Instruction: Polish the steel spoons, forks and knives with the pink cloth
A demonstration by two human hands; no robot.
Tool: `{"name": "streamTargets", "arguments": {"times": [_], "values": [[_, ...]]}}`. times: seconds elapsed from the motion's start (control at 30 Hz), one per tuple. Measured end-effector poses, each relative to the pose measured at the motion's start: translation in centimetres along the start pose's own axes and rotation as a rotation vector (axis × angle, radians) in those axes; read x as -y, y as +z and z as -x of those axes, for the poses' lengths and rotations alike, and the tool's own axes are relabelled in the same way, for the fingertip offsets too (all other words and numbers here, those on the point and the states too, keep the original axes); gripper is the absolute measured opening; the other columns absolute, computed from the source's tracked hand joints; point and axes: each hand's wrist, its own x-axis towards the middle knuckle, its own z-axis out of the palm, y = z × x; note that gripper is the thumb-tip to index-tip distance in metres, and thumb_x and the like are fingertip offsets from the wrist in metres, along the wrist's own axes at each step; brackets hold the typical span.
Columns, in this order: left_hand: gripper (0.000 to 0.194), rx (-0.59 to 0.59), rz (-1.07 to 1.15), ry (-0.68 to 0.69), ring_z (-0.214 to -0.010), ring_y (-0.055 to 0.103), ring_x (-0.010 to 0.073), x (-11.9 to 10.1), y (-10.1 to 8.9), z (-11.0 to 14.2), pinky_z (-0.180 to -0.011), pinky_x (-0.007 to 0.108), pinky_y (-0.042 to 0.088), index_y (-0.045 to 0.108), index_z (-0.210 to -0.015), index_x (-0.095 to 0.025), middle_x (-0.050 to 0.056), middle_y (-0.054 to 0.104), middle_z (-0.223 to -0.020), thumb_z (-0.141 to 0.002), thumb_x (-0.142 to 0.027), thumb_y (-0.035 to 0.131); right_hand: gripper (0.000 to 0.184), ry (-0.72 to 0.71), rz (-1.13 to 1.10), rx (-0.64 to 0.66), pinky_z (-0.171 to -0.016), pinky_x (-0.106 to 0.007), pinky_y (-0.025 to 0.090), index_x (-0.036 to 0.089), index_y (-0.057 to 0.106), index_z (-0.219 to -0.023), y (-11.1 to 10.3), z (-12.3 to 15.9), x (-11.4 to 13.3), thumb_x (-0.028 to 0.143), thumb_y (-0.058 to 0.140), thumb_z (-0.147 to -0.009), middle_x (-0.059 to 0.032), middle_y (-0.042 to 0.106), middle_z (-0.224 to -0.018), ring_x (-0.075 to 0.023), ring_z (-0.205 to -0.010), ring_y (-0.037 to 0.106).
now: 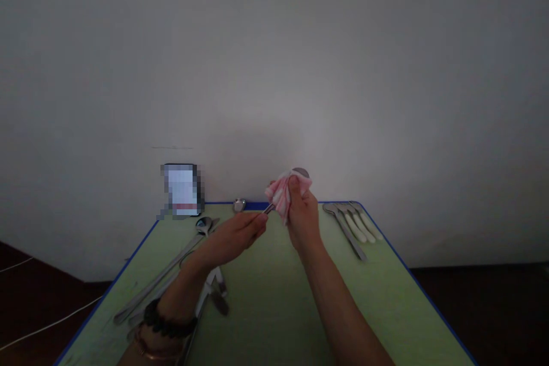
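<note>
Between my hands, above the far part of the table, is a metal spoon; its rounded grey bowl (301,172) pokes out past a pink and white cloth (281,195). My left hand (235,235) is closed on the thin handle, with the fingertips near the cloth. The cloth is bunched around the upper part of the spoon, gripped by my right hand (303,214) with the thumb pressed on top. Most of the spoon's neck is hidden by the cloth. Under my left forearm lie several metal utensils, among them a long-handled spoon (204,224), partly covered by the arm.
On the green table (266,314) with blue edging, a row of cutlery (349,223), some with white handles, lies at the far right. A small shiny metal object (239,205) sits at the back edge. A blurred-out screen (182,189) stands back left, against the wall (274,68).
</note>
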Motion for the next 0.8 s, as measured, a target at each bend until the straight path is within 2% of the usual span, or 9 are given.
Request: {"name": "streamTargets", "arguments": {"times": [0.1, 0.17, 0.3, 0.4, 0.5, 0.6, 0.7, 0.8], "values": [[0.044, -0.090, 0.015, -0.020, -0.048, 0.025, 0.0091, 0.0, 0.1, -0.3, -0.043, 0.021, 0.021, 0.036, -0.061, -0.020, -0.007, 0.027, -0.053, -0.088, -0.054, 0.030, 0.038, 0.131, -0.081, 0.167, -0.063, -0.027, 0.046, 0.015, 0.066, -0.083, -0.1, 0.0, 0.2, 0.051, 0.054, -0.079, -0.0057, 0.069, -0.077, -0.0156, -0.066, 0.061], [0.045, -0.078, 0.018, -0.058, -0.046, 0.023, 0.0092, -0.4, -0.4, 0.1, -0.043, 0.022, 0.019, 0.036, -0.059, -0.020, -0.008, 0.026, -0.051, -0.087, -0.055, 0.028, 0.034, 0.159, -0.075, 0.225, -0.062, -0.026, 0.045, 0.016, 0.065, -0.084, -1.2, -0.3, 1.1, 0.048, 0.057, -0.078, -0.0044, 0.068, -0.077, -0.0149, -0.066, 0.060], [0.048, 0.018, -0.087, -0.075, -0.048, 0.027, 0.0096, -1.1, -1.7, 1.2, -0.045, 0.022, 0.022, 0.040, -0.058, -0.019, -0.007, 0.030, -0.051, -0.087, -0.055, 0.030, 0.031, 0.016, 0.134, 0.124, -0.060, -0.025, 0.041, 0.016, 0.064, -0.077, -3.8, -1.1, 2.7, 0.047, 0.061, -0.075, -0.0001, 0.063, -0.067, -0.0139, -0.063, 0.055], [0.047, 0.003, -0.192, -0.053, -0.050, 0.031, 0.0103, -1.2, -2.1, 1.5, -0.047, 0.022, 0.024, 0.041, -0.057, -0.019, -0.006, 0.032, -0.053, -0.087, -0.054, 0.031, 0.035, -0.025, 0.271, 0.034, -0.054, -0.024, 0.037, 0.015, 0.063, -0.069, -4.1, -1.3, 2.5, 0.050, 0.063, -0.072, 0.0014, 0.059, -0.059, -0.0121, -0.056, 0.049], [0.045, -0.067, -0.193, -0.026, -0.051, 0.030, 0.0106, -1.0, -1.3, 1.0, -0.047, 0.022, 0.023, 0.037, -0.057, -0.019, -0.006, 0.031, -0.053, -0.087, -0.052, 0.029, 0.040, -0.004, 0.144, -0.062, -0.050, -0.024, 0.034, 0.015, 0.063, -0.069, -2.3, -0.7, 1.0, 0.054, 0.058, -0.075, 0.0009, 0.058, -0.057, -0.0116, -0.051, 0.047], [0.044, -0.136, -0.135, -0.010, -0.051, 0.029, 0.0106, -0.7, -0.3, 0.2, -0.047, 0.022, 0.023, 0.033, -0.059, -0.020, -0.006, 0.030, -0.054, -0.088, -0.052, 0.026, 0.045, 0.064, 0.037, 0.015, -0.047, -0.023, 0.032, 0.014, 0.065, -0.074, -0.7, -0.1, -0.1, 0.058, 0.053, -0.077, -0.0020, 0.061, -0.059, -0.0113, -0.049, 0.046], [0.045, -0.173, -0.121, -0.012, -0.050, 0.028, 0.0104, -0.6, 0.0, 0.0, -0.047, 0.023, 0.023, 0.033, -0.058, -0.020, -0.006, 0.028, -0.054, -0.089, -0.052, 0.026, 0.044, 0.075, -0.028, 0.057, -0.049, -0.023, 0.035, 0.013, 0.066, -0.077, -0.6, -0.3, 0.1, 0.056, 0.055, -0.076, -0.0040, 0.064, -0.063, -0.0119, -0.052, 0.049], [0.045, -0.177, -0.149, -0.008, -0.051, 0.030, 0.0106, -0.7, -0.1, 0.1, -0.048, 0.023, 0.023, 0.035, -0.058, -0.020, -0.006, 0.031, -0.053, -0.088, -0.052, 0.028, 0.040, 0.010, -0.074, -0.016, -0.051, -0.023, 0.037, 0.013, 0.067, -0.079, -1.3, -0.5, 0.4, 0.053, 0.057, -0.076, -0.0036, 0.065, -0.066, -0.0121, -0.054, 0.051]]}}
